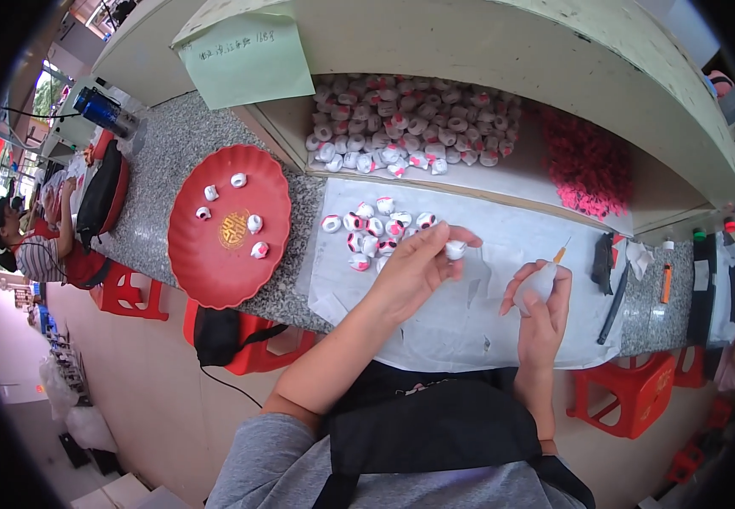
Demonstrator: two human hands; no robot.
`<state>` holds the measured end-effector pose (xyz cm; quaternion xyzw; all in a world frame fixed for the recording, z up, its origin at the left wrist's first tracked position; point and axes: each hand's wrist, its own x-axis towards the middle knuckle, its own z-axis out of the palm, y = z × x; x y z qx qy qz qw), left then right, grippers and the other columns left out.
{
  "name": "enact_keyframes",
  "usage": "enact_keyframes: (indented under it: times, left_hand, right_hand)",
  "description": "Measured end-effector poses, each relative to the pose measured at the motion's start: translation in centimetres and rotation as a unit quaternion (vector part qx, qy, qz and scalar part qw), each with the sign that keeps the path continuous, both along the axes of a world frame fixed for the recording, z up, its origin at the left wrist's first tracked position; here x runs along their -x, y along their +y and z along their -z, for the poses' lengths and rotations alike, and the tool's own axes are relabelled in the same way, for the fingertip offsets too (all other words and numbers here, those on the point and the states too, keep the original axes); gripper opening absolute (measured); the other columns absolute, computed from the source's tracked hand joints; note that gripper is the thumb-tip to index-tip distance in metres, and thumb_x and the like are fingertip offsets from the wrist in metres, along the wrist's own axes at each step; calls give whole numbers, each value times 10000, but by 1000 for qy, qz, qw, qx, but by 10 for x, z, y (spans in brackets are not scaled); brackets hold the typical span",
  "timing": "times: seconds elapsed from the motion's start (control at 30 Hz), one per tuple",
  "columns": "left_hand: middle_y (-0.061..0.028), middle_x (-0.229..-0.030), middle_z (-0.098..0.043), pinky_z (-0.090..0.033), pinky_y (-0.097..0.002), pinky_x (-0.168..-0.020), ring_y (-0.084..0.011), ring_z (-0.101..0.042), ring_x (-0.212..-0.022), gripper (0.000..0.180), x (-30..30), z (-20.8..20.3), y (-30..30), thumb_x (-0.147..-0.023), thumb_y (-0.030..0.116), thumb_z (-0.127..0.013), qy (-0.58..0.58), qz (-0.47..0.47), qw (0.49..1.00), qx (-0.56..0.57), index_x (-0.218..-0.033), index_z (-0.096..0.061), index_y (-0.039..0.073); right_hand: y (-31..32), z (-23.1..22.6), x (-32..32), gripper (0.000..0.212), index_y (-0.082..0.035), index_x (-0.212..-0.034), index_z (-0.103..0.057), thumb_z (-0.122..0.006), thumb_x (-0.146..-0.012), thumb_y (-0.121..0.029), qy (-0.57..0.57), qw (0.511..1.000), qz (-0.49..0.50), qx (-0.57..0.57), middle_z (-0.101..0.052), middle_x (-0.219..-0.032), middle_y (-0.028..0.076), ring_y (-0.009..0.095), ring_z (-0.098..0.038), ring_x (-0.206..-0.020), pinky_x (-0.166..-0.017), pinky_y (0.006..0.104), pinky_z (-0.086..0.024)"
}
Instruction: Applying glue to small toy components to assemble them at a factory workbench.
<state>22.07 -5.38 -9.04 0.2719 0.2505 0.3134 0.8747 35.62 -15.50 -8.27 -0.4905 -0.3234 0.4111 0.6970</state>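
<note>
My left hand [414, 270] pinches a small white rounded piece [455, 249] between thumb and fingers, above the white sheet [503, 339]. To its right, my right hand [544, 316] is closed around a white squeeze bottle [535, 285] with an orange needle tip [561, 254] pointing up and away. The bottle and the piece are apart. Just beyond my left hand, a loose group of small white pieces with pink and black markings [375, 226] lies on the sheet, partly hidden by that hand.
A red scalloped tray [185, 263] at left bears several similar pieces. Under the shelf are a heap of white pieces [410, 119] and a pink pile [588, 161]. A black tool [613, 310] and an orange stick [666, 283] lie at right. Another person [41, 246] sits far left.
</note>
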Motion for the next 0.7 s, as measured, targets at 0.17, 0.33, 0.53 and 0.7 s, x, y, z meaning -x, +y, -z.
enact_keyframes:
  times: [0.17, 0.33, 0.53, 0.7]
  left_hand:
    - [-103, -934, -502, -432, -209, -650, -117, -509, -716, 208, 6, -5, -12, -818, 178, -421, -31, -26, 999, -2, -928, -498, 19]
    - [-105, -913, -495, -446, -214, -600, -119, -520, -668, 135, 14, 15, -17, -774, 74, -487, -73, -83, 994, -20, -904, -508, 46]
    - [-60, -887, -528, -437, -229, -617, -107, -516, -735, 155, 21, 14, -19, -763, 64, -501, -97, -81, 990, -56, -911, -522, 25]
    - [-135, -1005, -482, -432, -253, -638, -145, -510, -765, 232, 14, -12, -27, -762, 67, -498, -10, -111, 977, -180, -983, -493, -2]
  right_hand:
    - [3, 3, 1, 329, -26, -1029, -352, -455, -723, -92, 18, 999, -27, -11, -444, -883, 110, 178, -481, -701, -540, 261, -414]
    - [5, -7, 8, 326, 3, -1051, -376, -448, -748, -91, -26, 1000, 1, 5, -434, -942, 108, 198, -498, -747, -537, 266, -430]
    - [1, -15, 2, 332, 17, -1023, -396, -505, -735, -110, -63, 997, 16, -50, -432, -956, 105, 200, -506, -732, -506, 265, -447]
    - [6, -25, -3, 355, -48, -880, -379, -626, -626, -73, 118, 979, 86, -140, -395, -895, 74, 143, -456, -811, -609, 219, -430]
